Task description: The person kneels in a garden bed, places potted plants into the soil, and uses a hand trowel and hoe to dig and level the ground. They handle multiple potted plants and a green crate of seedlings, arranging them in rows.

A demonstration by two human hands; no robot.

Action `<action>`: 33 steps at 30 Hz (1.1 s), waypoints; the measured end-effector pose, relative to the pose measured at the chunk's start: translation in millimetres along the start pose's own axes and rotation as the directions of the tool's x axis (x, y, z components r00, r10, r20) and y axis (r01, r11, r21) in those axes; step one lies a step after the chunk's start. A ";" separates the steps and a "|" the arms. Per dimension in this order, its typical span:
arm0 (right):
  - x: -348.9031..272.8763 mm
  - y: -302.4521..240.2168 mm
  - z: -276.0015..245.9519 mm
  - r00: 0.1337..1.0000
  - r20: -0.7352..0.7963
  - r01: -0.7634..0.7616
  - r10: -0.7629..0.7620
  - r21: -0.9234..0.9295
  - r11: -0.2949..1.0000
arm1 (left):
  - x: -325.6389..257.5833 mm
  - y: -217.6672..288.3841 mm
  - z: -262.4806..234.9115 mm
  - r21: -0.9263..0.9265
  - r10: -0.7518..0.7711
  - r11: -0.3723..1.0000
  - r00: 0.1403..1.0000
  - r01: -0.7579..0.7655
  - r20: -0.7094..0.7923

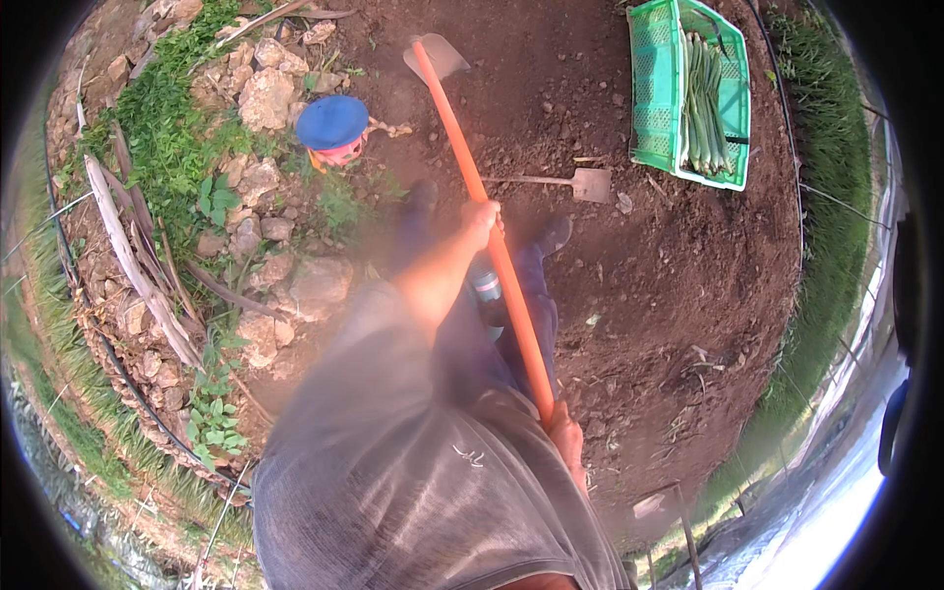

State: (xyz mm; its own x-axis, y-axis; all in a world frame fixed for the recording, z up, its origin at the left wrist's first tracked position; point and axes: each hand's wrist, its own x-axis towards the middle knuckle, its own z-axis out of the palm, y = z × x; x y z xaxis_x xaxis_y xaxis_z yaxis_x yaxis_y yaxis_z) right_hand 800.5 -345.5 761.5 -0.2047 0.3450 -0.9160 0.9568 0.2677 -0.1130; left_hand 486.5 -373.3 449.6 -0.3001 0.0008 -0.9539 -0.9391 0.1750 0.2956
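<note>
A long-handled hoe with an orange shaft runs from the top of the head view down past my right hip. Its flat metal blade rests on the brown soil at the far end. My left hand is closed around the middle of the shaft. Lower down, at my right hip, my right hand grips the shaft near its rear end. Just beyond my feet lies a small shovel on the soil, its thin handle passing behind the hoe shaft. Between my legs, a cylindrical object is partly hidden.
A green plastic crate holding long green-stalked vegetables stands at the far right. To the left are a pink container with a blue top, rocks and dry wood. Black tubing and grass border the soil.
</note>
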 end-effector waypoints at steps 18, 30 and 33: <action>-139.4 119.8 54.5 0.970 0.066 -0.230 0.233 -0.051 0.972 | -144.5 -141.6 -8.2 0.113 -0.151 0.983 0.988 0.147 0.035; -51.7 55.2 22.2 0.994 -0.037 -0.098 0.106 0.181 0.979 | -30.0 -81.9 47.1 0.219 0.023 0.975 0.998 -0.036 0.062; -124.6 105.9 48.0 0.906 0.110 -0.422 0.409 0.309 0.852 | -108.8 -166.2 38.3 0.255 -0.078 0.966 0.992 0.052 0.097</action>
State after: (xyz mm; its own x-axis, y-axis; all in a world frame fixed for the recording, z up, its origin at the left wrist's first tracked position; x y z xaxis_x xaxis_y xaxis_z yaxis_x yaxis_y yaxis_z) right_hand 937.2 -403.3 845.2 0.2286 0.3231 -0.9184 0.9656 -0.1952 0.1717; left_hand 681.7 -364.7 502.3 -0.2080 0.0822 -0.9747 -0.8797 0.4198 0.2231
